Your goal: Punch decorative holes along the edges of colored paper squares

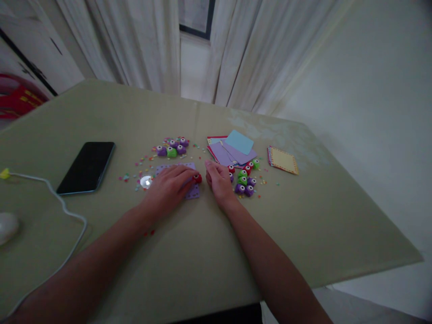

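Note:
My left hand rests over a purple card with a dotted border, covering much of it. Between its index fingertip and thumb sits a small red one-eyed figure. My right hand is just to the right, fingers curled and thumb pressed to the index finger; anything inside is too small or hidden to make out. Right beside it stand several purple, green and red one-eyed figures. Behind it lies a loose pile of purple, blue and red cards.
More one-eyed figures stand behind the left hand among scattered confetti bits. A shiny round disc lies left of that hand. Farther left are a black tablet, a white cable and a white rounded object. A yellow-topped card stack sits right.

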Demonstrator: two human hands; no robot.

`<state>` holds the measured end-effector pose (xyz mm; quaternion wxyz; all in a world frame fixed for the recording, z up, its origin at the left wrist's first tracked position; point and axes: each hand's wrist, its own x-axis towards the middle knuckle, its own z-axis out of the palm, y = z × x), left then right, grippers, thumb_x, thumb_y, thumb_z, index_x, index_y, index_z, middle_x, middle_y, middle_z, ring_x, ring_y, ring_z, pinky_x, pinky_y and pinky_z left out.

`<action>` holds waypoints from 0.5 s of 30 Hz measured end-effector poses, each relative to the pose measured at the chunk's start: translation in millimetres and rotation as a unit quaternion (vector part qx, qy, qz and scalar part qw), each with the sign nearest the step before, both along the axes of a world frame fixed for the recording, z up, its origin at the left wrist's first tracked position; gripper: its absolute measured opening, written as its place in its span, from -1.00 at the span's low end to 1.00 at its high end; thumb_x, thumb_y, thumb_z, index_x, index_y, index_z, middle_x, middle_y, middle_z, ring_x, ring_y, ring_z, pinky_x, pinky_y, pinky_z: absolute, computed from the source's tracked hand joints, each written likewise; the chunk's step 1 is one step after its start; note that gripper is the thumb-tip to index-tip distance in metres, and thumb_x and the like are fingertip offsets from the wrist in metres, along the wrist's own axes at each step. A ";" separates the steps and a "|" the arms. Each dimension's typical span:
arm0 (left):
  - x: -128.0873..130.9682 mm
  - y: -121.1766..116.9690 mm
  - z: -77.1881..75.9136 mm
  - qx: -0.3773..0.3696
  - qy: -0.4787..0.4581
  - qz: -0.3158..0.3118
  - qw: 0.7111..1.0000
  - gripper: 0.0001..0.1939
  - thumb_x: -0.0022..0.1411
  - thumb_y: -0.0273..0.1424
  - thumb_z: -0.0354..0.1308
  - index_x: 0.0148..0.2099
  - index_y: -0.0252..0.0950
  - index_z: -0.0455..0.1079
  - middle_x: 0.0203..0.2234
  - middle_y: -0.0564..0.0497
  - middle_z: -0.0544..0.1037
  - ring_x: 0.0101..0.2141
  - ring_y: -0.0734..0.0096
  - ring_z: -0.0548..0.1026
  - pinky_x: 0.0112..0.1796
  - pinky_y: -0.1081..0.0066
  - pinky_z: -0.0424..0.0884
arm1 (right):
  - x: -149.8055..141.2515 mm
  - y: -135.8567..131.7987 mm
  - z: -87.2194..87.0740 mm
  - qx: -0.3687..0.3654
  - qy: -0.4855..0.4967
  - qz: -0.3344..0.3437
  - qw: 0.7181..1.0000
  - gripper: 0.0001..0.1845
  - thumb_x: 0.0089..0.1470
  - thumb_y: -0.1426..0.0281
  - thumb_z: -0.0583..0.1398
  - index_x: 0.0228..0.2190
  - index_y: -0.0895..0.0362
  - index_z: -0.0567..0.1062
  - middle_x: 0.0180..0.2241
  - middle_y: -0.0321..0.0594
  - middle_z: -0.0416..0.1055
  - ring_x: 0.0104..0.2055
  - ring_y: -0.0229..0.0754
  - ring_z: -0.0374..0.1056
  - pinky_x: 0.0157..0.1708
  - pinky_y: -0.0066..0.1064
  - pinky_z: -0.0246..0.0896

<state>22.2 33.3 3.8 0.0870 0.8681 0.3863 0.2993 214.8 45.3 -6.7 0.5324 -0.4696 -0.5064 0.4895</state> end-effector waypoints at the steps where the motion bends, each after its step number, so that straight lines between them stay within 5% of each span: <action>1: 0.1 0.1 0.5 0.000 0.000 -0.004 1.000 -0.73 0.58 -0.33 0.02 0.11 -0.20 0.52 0.01 -0.12 0.65 0.00 0.08 0.58 0.07 0.10 0.48 | 0.1 0.0 -0.1 0.001 -0.001 0.000 1.000 -0.38 0.27 -0.10 0.22 -0.56 0.02 0.16 -0.64 -0.46 -0.04 -0.58 -0.29 -0.16 -0.58 -0.35 -0.27; 15: -0.7 0.5 0.1 -0.010 -0.024 -0.026 0.999 -0.74 0.56 -0.35 0.06 0.09 -0.19 0.57 -0.02 -0.10 0.69 -0.02 0.12 0.61 0.06 0.11 0.47 | -0.2 -0.4 2.4 -0.009 -0.022 -0.004 1.000 -0.36 0.23 -0.17 0.21 -0.55 0.01 0.14 -0.63 -0.45 -0.07 -0.57 -0.28 -0.15 -0.58 -0.34 -0.25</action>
